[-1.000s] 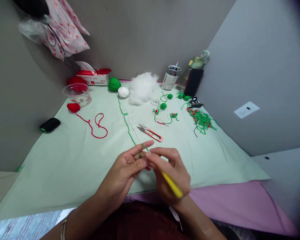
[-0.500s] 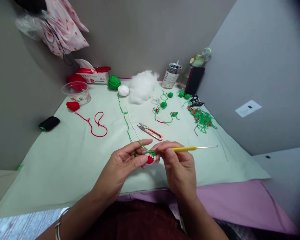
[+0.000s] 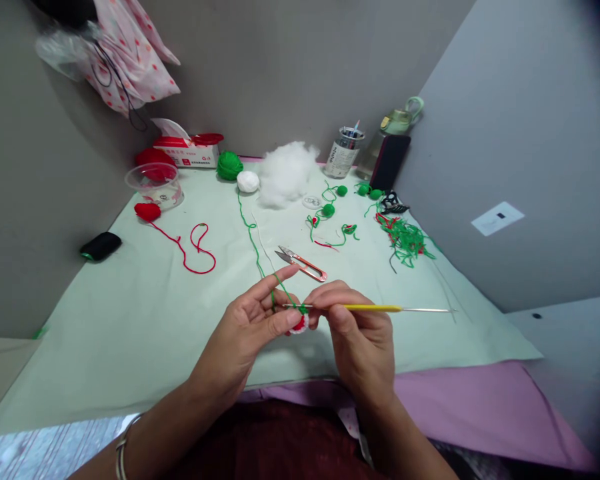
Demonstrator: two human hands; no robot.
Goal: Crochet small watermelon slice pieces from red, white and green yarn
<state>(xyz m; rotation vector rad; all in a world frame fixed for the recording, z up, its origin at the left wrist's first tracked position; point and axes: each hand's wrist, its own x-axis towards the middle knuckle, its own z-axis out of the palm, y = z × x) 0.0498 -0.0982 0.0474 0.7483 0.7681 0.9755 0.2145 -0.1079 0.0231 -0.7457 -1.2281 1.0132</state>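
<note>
Between the thumb and fingers of my left hand (image 3: 253, 317) is a small crochet piece (image 3: 299, 325), red in the middle with a white band and green stitches along its top. Green yarn (image 3: 283, 288) runs over my raised left index finger down to the piece. My right hand (image 3: 357, 327) grips a crochet hook (image 3: 373, 308) by its yellow handle. The hook's slim working tip lies at the green stitches, and its other metal end points right. Just beyond my left fingertips lie orange-handled thread snips (image 3: 303, 262).
Behind are a green yarn ball (image 3: 229, 165), a white yarn ball (image 3: 248, 181), white stuffing (image 3: 287, 173) and a clear plastic tub (image 3: 155, 187). Red yarn (image 3: 183, 250) trails at left. Yarn scraps (image 3: 407, 239), small green balls (image 3: 328, 210) and a phone (image 3: 391, 162) sit at right.
The hook has turned flatter, its right end moving down and further right. My left index finger has lifted slightly, and the crochet piece has tilted and shifted a little left.
</note>
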